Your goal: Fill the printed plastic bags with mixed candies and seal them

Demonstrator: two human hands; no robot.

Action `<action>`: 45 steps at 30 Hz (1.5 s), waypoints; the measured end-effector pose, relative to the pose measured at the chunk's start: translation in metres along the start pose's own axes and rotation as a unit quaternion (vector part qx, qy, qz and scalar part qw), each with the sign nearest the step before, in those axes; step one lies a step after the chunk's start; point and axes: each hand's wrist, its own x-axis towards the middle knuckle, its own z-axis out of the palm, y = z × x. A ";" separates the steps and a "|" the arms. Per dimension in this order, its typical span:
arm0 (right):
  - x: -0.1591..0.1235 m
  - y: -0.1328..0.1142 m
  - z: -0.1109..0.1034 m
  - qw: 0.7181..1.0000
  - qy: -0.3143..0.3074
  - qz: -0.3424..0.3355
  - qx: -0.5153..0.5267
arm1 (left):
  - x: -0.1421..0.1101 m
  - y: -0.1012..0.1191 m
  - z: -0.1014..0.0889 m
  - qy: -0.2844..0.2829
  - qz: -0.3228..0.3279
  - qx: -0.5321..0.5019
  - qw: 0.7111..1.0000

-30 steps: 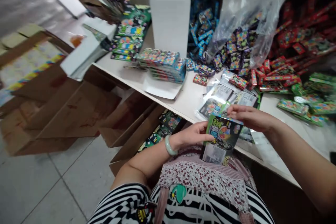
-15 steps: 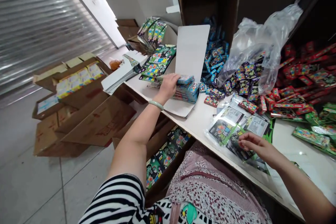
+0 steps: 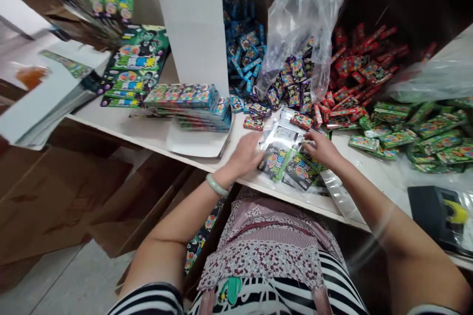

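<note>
Printed plastic pouches [image 3: 275, 160], black and green with silver parts, lie overlapping near the front edge of the table. My left hand [image 3: 248, 154], with a pale bangle at the wrist, is at their left side, its fingers blurred by motion. At their right side my right hand [image 3: 321, 148] hovers over or touches the pouches, thumb and fingers loosely bent and apart. Small red packets [image 3: 301, 120] lie just beyond the pouches. To the left, a stack of blue-topped candy strips [image 3: 185, 96] rests on a white card [image 3: 199, 145].
Behind are piles of blue packets [image 3: 247, 59], purple packets [image 3: 295, 81], red packets [image 3: 362, 66] and green packets [image 3: 439, 133]. A clear plastic bag [image 3: 295, 15] stands among them. Cardboard boxes [image 3: 55, 202] sit below left. A black device [image 3: 428, 214] is at right.
My left hand has left the stack of candy strips and come right to the pouches. My right hand has moved to the far part of the pouches. The view has turned right.
</note>
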 end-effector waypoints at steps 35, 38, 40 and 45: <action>-0.008 -0.070 -0.054 0.952 -0.135 -0.104 0.256 | 0.001 0.070 -0.013 0.111 0.115 0.001 0.987; -0.015 -0.069 -0.046 0.929 -0.140 -0.122 0.321 | -0.007 0.072 -0.008 0.085 0.100 0.053 0.990; -0.023 -0.072 -0.042 0.928 -0.129 -0.145 0.319 | -0.010 0.070 -0.007 0.082 0.084 0.029 0.993; -0.060 -0.078 -0.015 0.940 0.186 -0.171 0.231 | -0.014 0.065 -0.001 0.169 -0.047 -0.216 0.960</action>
